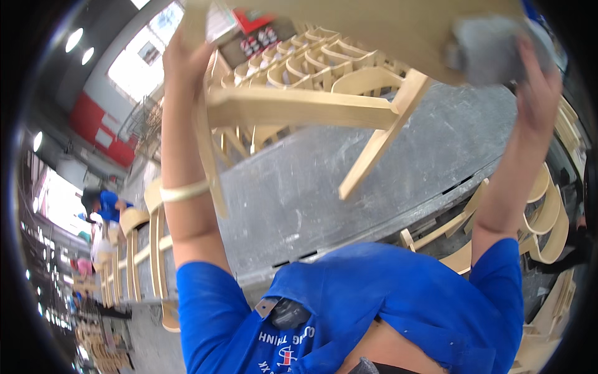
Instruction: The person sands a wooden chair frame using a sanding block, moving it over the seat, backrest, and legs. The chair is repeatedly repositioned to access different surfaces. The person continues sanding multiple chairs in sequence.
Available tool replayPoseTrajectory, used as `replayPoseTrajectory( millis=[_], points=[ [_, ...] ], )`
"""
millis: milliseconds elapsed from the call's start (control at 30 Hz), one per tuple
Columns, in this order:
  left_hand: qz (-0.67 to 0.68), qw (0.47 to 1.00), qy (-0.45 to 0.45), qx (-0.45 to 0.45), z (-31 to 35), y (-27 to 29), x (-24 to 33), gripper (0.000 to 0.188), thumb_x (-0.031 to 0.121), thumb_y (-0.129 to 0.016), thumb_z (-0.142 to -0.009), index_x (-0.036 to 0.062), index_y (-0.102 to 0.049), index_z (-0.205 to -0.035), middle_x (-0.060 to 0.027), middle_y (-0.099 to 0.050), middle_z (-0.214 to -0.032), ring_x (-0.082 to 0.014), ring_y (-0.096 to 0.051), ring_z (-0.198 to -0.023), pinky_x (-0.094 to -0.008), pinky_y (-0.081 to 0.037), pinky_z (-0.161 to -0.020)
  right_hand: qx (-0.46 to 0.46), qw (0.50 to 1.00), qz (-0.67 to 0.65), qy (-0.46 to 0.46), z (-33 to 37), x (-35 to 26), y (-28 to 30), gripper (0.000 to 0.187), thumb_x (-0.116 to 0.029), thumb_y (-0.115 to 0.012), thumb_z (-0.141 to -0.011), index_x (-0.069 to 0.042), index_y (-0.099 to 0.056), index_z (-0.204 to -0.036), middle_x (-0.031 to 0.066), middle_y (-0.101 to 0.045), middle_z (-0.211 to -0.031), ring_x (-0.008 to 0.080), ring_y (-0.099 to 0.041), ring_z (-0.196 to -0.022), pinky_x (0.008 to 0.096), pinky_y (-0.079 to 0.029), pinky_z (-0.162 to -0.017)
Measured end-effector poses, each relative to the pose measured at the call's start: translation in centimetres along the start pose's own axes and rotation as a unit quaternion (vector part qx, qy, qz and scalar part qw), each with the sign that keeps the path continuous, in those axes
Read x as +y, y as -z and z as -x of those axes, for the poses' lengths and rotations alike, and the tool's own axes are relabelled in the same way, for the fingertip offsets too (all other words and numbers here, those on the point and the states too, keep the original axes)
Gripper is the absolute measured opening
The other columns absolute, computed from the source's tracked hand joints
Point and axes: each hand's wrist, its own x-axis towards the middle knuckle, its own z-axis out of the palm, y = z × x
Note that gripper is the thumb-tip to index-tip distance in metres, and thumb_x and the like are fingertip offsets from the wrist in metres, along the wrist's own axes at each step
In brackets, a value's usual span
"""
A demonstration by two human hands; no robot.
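Note:
A pale wooden chair point(299, 107) is held up in front of me over the grey table point(374, 199), its legs and rail showing. Its broad, smooth panel point(380, 31) fills the top of the view and is cut off by the edge. At the upper left my left hand point(187, 56) is closed around a wooden part of the chair; its fingertips are partly hidden. On the far right my right hand point(541, 93) grips a soft grey pad point(492, 50), blurred by motion, against the panel's right end. Whether the pad is cloth or sponge I cannot tell.
Rows of pale wooden chair frames point(311, 62) stand beyond the table. More chair frames point(140, 249) line the left side, and curved wooden parts point(545, 218) lie at the right. A person in blue point(109, 204) bends over work at the far left.

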Motion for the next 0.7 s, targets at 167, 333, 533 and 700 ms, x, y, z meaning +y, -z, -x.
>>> replayPoseTrajectory(
  millis=[167, 333, 533, 700],
  points=[
    [0.074, 0.996, -0.018, 0.052, 9.6, -0.8, -13.0, 0.045, 0.013, -0.062, -0.08, -0.0007, -0.057, -0.123, -0.016, -0.065, -0.116, -0.0311, -0.061, -0.106, -0.0405, -0.046, -0.094, -0.137, 0.891, 0.213, 0.377, 0.2, -5.1, -13.3, 0.013, -0.02, -0.072, -0.077, -0.011, -0.074, -0.086, 0.0066, -0.068, -0.087, 0.0255, -0.061, -0.088, 0.037, -0.044, -0.085],
    [-0.059, 0.995, 0.075, -0.008, 18.0, -3.5, -23.5, 0.041, 0.014, -0.052, -0.086, -0.003, -0.056, -0.124, -0.0177, -0.058, -0.125, -0.0286, -0.054, -0.116, -0.0384, -0.04, -0.099, -0.196, 0.892, 0.249, 0.323, 7.6, -6.6, -21.9, 0.023, -0.027, -0.064, -0.075, -0.005, -0.072, -0.071, 0.01, -0.062, -0.088, 0.0271, -0.052, -0.101, 0.0432, -0.032, -0.097],
    [0.059, 0.97, 0.226, 0.069, 17.1, 2.8, -21.9, 0.043, 0.024, -0.046, -0.094, -0.0026, -0.055, -0.127, -0.0164, -0.054, -0.13, -0.0273, -0.053, -0.118, -0.0365, -0.041, -0.098, -0.178, 0.913, 0.239, 0.279, 9.4, -6.4, -27.7, 0.018, -0.024, -0.064, -0.069, -0.007, -0.07, -0.068, 0.0075, -0.057, -0.09, 0.026, -0.05, -0.1, 0.0403, -0.033, -0.096],
    [0.205, 0.938, 0.148, 0.237, 12.6, 9.0, -10.0, 0.046, 0.033, -0.038, -0.1, -0.0028, -0.055, -0.123, -0.0154, -0.054, -0.127, -0.0259, -0.054, -0.114, -0.0343, -0.041, -0.094, -0.172, 0.899, 0.264, 0.305, 8.2, -3.8, -27.6, 0.017, -0.022, -0.063, -0.071, -0.008, -0.07, -0.068, 0.0056, -0.057, -0.087, 0.025, -0.05, -0.094, 0.0395, -0.035, -0.094]
  ],
)
